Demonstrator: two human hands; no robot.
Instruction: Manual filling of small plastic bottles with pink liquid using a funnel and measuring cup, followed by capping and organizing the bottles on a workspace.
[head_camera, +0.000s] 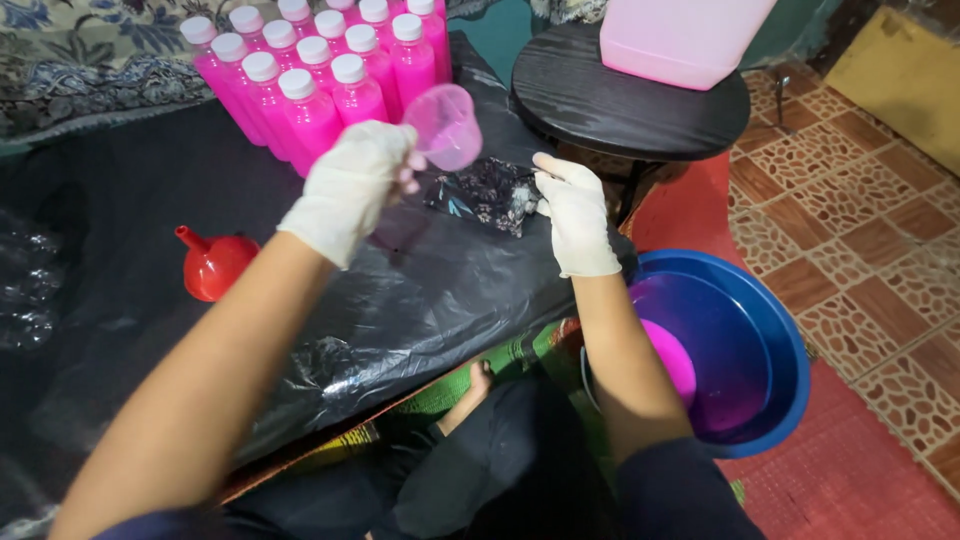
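Left hand (352, 185), gloved, holds a small pink translucent cup (445, 126) tilted up over the black plastic sheet (420, 290), just near of the rows of capped pink bottles (315, 75); grip closed on the cup's near side. Judged light, thin-walled, slick if wet, so hold by the body, gently. Right hand (575, 215) pinches a dark patterned pouch (485, 192), fingers closed. Red funnel (212, 262) lies left; blue basin (740, 350) with pink liquid sits right.

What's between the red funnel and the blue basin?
In the head view, black plastic sheet spans that stretch, crossed by both forearms; the funnel sits left, the basin right.
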